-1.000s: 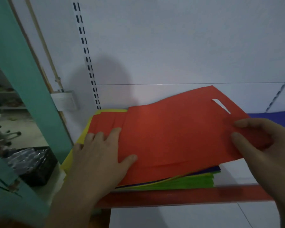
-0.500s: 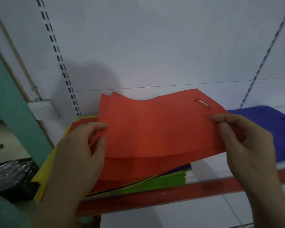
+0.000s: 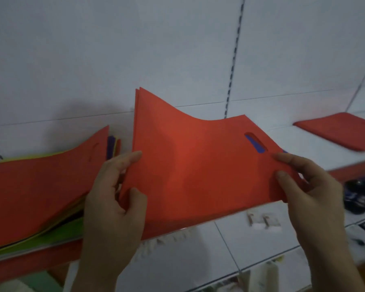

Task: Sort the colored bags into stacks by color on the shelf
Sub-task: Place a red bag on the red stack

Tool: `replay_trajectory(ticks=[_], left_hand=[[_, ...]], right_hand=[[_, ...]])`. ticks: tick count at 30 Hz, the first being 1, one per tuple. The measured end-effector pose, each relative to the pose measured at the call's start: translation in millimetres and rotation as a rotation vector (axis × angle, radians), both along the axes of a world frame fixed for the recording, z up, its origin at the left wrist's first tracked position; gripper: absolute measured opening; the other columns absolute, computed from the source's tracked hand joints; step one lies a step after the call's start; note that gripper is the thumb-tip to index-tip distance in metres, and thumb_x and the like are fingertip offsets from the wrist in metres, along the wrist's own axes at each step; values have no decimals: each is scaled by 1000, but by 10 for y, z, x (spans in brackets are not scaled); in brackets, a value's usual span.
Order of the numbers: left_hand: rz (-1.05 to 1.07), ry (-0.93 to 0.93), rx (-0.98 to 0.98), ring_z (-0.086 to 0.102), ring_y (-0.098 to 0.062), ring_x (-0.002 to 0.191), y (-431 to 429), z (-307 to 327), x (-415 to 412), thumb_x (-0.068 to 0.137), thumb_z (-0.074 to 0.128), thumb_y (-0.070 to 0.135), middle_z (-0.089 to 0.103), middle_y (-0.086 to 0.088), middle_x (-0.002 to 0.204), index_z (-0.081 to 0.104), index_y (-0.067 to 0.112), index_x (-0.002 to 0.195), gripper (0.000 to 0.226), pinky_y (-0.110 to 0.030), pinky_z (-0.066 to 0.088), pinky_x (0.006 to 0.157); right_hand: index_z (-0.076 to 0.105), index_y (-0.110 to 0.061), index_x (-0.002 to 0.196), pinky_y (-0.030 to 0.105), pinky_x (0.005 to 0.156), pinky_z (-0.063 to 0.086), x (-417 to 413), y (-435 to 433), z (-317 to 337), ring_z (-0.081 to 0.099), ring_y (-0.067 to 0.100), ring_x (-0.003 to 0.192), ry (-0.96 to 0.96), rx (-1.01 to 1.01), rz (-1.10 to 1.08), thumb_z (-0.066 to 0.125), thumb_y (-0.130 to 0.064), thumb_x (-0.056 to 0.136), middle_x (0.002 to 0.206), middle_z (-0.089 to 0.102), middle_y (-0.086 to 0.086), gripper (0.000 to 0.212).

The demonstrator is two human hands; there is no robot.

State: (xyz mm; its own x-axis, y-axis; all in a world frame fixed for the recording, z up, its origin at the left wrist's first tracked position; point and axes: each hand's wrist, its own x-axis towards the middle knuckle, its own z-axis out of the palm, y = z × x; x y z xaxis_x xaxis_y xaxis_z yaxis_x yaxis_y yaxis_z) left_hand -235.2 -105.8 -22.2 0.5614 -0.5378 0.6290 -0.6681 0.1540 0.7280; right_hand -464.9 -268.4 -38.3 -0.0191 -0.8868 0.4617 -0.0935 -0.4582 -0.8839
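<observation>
Red bags (image 3: 198,169) pinched by both hands, left (image 3: 114,197), right (image 3: 303,186).

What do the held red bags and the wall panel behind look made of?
The red bags: likely thin non-woven fabric, matte; they bow softly and have a die-cut handle slot. The wall panel: smooth white, perhaps painted metal or laminate.
</observation>
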Motion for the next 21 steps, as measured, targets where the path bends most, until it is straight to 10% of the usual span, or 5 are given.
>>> replay_trajectory(ticks=[8,16,21], left_hand=[[-17,18,12,58,-14,75,-970,-303,-1195,80,56,-16,65,0,98,63,30,120,61,-8,42,65],[-86,-4,78,56,-2,93,-1942,-318,-2091,86,58,-5,59,9,113,59,23,131,53,-7,42,75],[-122,-10,110,59,-8,99,-2608,-311,-2455,89,59,1,59,9,118,56,27,134,52,-27,50,80]], right_hand=[[65,-42,107,8,61,50,-1408,-563,-69,57,-20,93,101,36,-43,59,-21,97,93,55,-51,24],[62,-40,118,42,95,52,-2393,-1254,-94,54,14,117,222,70,-229,59,-24,97,124,56,-20,26],[62,-43,116,48,90,58,-2758,-1855,-149,58,15,113,205,62,-294,61,-26,97,124,58,-16,26]])
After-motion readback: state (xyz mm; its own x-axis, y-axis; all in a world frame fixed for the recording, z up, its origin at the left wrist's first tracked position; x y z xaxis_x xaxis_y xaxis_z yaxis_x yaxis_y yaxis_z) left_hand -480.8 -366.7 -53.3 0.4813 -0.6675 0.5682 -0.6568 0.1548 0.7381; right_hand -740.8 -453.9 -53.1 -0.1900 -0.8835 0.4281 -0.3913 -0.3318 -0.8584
